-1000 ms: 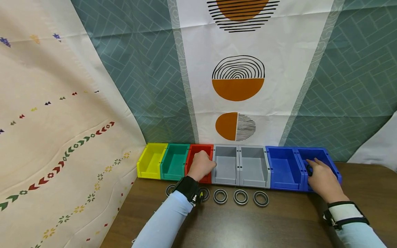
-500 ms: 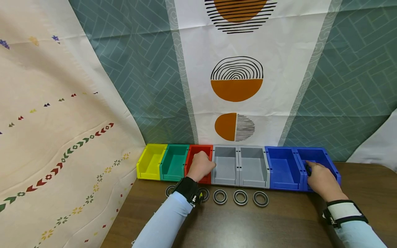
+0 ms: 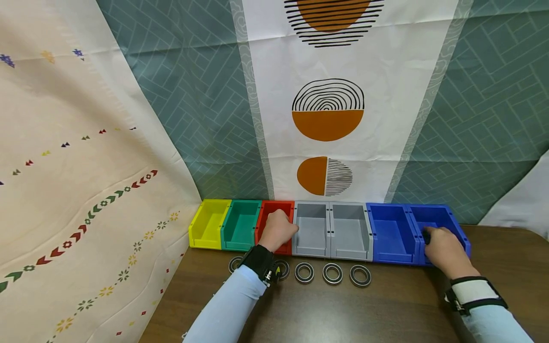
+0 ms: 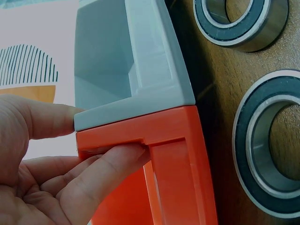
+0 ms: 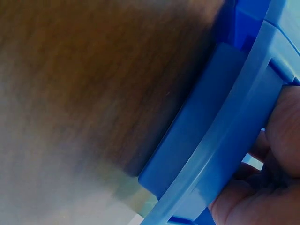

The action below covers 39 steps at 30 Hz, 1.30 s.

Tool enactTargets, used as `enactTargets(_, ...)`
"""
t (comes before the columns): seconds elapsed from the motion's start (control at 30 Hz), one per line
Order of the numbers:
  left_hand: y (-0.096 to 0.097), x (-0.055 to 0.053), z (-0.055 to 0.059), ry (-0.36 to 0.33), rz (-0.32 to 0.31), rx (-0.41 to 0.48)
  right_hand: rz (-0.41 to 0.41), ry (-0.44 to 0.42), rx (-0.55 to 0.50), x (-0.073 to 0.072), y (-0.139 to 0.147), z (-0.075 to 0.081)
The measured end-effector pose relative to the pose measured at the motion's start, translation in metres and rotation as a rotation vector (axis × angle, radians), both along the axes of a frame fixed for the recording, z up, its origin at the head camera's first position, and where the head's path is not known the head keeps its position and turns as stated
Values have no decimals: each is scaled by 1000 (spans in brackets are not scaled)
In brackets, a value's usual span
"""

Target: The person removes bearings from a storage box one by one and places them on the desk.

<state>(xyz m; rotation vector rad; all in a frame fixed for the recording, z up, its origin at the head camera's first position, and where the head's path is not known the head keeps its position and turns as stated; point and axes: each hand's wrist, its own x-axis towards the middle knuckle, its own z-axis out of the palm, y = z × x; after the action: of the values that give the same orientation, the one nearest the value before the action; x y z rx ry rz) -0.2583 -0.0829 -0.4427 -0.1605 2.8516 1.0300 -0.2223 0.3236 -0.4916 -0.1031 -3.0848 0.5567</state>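
Observation:
My left hand (image 3: 279,229) reaches over the red bin (image 4: 176,154). In the left wrist view its thumb lies against the grey bin (image 4: 161,86) and its fingers (image 4: 103,171) are inside the red one, pinching the side walls where the two bins meet. At the far right, my right hand (image 3: 446,250) is inside the end blue bin (image 3: 437,215), holding a dark bearing (image 3: 426,237) by that bin's left wall. Curled fingers show behind the blue wall (image 5: 225,131) in the right wrist view, where the bearing is hidden.
A yellow bin (image 3: 210,221), a green bin (image 3: 242,224), another grey bin (image 3: 349,228) and another blue bin (image 3: 392,233) complete the row. Several bearings (image 3: 333,281) lie before it on the wooden table (image 3: 343,317); my left wrist partly covers some. A patterned cloth (image 3: 214,119) hangs behind.
My right hand's fingers have drawn in and lowered slightly around the dark bearing, which shows less of its ring now. The left hand has stayed in place.

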Motion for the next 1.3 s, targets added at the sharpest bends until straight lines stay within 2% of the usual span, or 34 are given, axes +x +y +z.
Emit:
enactTargets(0.27,0,2,2,-15,0,6,8,22,4,0,0,-1)
enactTargets(0.53,1,1,2,-14,6,-2,-17,-18,3,0,-3,2)
enactTargets(0.87,0,1,1,0,1,-5,40,11,38,3,-3,6)
enactTargets(1.3,-1,-3,-3,-4,-1,-13,23,63,38,7,0,4)
